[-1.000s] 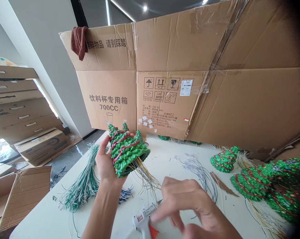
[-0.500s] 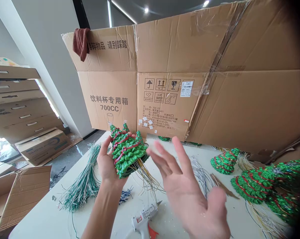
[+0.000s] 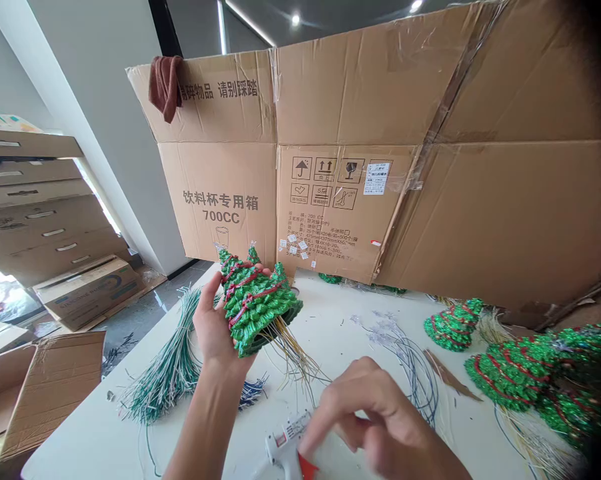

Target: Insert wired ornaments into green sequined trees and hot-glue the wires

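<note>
My left hand (image 3: 213, 327) is closed round a bunch of green glitter Christmas-tree ornaments (image 3: 255, 300) with red garlands, held up above the white table (image 3: 330, 313). Pale wires trail down from under the ornaments. My right hand (image 3: 380, 427) is low at the front, its fingers curled down onto a white glue gun (image 3: 283, 447) with an orange trigger, which lies on the table. The hand covers the gun's rear part and is slightly blurred.
A big flattened cardboard box (image 3: 330, 167) stands along the table's far side, a brown cloth (image 3: 165, 83) over its corner. A green wire bundle (image 3: 170, 360) lies left, loose wires (image 3: 410, 353) in the middle, more tree ornaments (image 3: 510, 367) right. Stacked cartons (image 3: 40, 213) stand left.
My right hand rose open in front of the ornaments, then dropped back onto the glue gun with its fingers curled. My left hand has kept the ornaments still.
</note>
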`<state>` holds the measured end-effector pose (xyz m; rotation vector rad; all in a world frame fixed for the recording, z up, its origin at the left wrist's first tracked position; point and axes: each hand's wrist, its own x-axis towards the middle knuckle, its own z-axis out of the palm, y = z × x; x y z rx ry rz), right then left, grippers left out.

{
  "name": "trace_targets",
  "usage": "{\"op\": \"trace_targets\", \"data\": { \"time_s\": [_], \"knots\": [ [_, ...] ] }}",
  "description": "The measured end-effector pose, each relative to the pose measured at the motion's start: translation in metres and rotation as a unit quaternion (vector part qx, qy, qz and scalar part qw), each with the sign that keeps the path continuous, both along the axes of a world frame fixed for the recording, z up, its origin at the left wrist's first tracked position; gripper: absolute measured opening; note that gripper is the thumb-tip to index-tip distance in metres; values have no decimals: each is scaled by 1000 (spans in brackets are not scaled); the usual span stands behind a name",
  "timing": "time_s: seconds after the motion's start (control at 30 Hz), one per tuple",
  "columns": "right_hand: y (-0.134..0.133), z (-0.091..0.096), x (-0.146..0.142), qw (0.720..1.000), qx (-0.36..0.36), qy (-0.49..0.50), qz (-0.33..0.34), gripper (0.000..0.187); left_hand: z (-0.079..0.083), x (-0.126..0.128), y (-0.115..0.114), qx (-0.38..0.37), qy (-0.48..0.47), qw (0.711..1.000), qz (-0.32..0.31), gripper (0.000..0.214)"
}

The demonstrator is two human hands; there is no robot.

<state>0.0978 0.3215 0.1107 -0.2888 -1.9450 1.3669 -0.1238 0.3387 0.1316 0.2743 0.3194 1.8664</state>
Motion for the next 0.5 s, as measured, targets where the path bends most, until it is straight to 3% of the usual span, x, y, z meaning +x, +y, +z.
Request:
{"op": "trace_targets", "data": {
  "time_s": [0.07, 0.17, 0.23, 0.27, 0.33, 0.4, 0.5],
  "knots": [
    [-5, 6, 3, 964, 123, -116, -207, 46, 0, 0, 0, -3, -6, 1000, -1, 30],
    [-7, 12, -2, 855, 299, -132, -403, 25, 0, -1, 0, -7, -12, 1000, -8, 30],
    [-5, 12, -9, 806, 350, -92, -468, 37, 0, -1, 1, -7, -13, 1000, -10, 29],
    [-4, 12, -13, 797, 346, -78, -488, 48, -1, -1, 1, -7, -13, 1000, -10, 29],
    [-3, 10, -17, 813, 292, -57, -500, 68, -1, -1, 1, 1, -10, 1000, -13, 29],
    [-3, 10, -20, 865, 206, 3, -457, 78, -2, -1, 1, 14, -5, 1000, -17, 29],
    [-5, 14, -20, 948, 65, 165, -264, 78, -2, -1, 1, 20, 1, 1000, -16, 29]
  ]
}}
